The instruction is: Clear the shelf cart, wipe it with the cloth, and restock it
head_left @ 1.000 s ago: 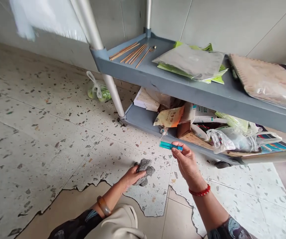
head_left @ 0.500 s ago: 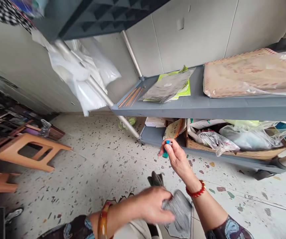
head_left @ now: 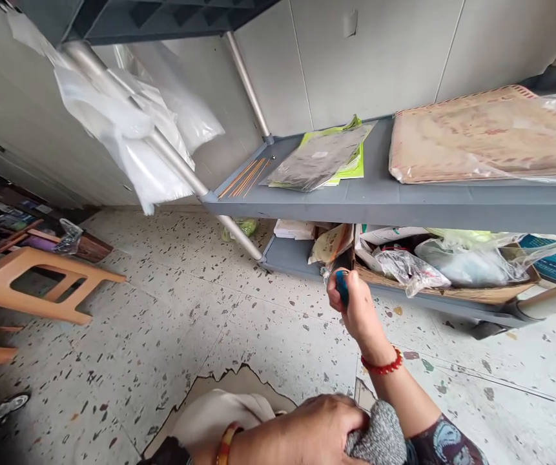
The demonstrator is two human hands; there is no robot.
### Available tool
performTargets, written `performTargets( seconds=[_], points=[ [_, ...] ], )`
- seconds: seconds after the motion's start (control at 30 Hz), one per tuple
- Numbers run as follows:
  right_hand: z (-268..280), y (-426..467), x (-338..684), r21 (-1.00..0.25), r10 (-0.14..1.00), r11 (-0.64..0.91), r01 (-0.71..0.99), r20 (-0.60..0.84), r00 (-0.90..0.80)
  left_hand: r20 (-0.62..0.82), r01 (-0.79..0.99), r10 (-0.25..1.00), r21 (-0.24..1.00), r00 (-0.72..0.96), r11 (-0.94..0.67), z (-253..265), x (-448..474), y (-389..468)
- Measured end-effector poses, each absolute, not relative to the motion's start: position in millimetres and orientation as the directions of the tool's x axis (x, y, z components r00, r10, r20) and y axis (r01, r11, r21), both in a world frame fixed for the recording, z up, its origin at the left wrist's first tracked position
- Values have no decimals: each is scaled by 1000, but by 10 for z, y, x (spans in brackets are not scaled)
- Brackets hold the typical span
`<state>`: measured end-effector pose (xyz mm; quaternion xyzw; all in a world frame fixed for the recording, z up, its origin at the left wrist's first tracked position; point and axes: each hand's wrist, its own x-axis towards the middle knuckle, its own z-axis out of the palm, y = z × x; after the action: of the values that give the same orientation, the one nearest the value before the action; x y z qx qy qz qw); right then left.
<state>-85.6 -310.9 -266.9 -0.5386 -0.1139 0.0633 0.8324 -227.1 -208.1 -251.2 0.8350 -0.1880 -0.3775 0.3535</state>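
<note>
My right hand [head_left: 359, 310] is closed around a small blue lighter-like object [head_left: 341, 286], mostly covered by the fingers and thumb. It is held out in front of the low shelf. Lower down, my left hand [head_left: 329, 429] grips a bunched grey knit glove [head_left: 381, 436] near my right forearm. Part of the glove is cut off by the bottom edge of the view, and the left fingertips are hidden behind it.
A grey shelf unit [head_left: 307, 208] spans the front, holding thin orange sticks [head_left: 245, 177], a bagged stack [head_left: 471, 139] and, below, a cardboard box [head_left: 476, 294] of plastic bags. White plastic bags [head_left: 132, 145] hang at its post. Orange-brown stools [head_left: 79, 284] stand left.
My left hand has moved right and down, now gripping the bunched glove. The right hand has shifted slightly right and turned, showing more of the blue object. The view has shifted a little.
</note>
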Motion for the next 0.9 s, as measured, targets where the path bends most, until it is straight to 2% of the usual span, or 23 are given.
performTargets(
  seconds=[0.07, 0.23, 0.53, 0.7, 0.9],
  points=[
    [-2703, -3085, -847, -918, 222, 392, 58, 155, 963, -483, -97, -581, 709, 655, -699, -2467, -2260, -2084],
    [-2657, -2989, -885, -964, 139, 245, 100, 137, 981, -506, -160, -550, 622, 665, -767, -2437, -2278, -2040],
    [-2594, -2957, -906, -937, 84, 144, 319, 333, 939, -518, -170, -547, 605, 658, -778, -2489, -2254, -2019],
    [-2726, -2975, -872, -941, 65, 93, 325, 332, 941, -499, -187, -549, 602, 670, -776, -2505, -2227, -2056],
    [-2828, -2967, -827, -964, 66, 83, 253, 259, 964, -530, -172, -546, 597, 648, -783, -2455, -2143, -2129]
  ],
)
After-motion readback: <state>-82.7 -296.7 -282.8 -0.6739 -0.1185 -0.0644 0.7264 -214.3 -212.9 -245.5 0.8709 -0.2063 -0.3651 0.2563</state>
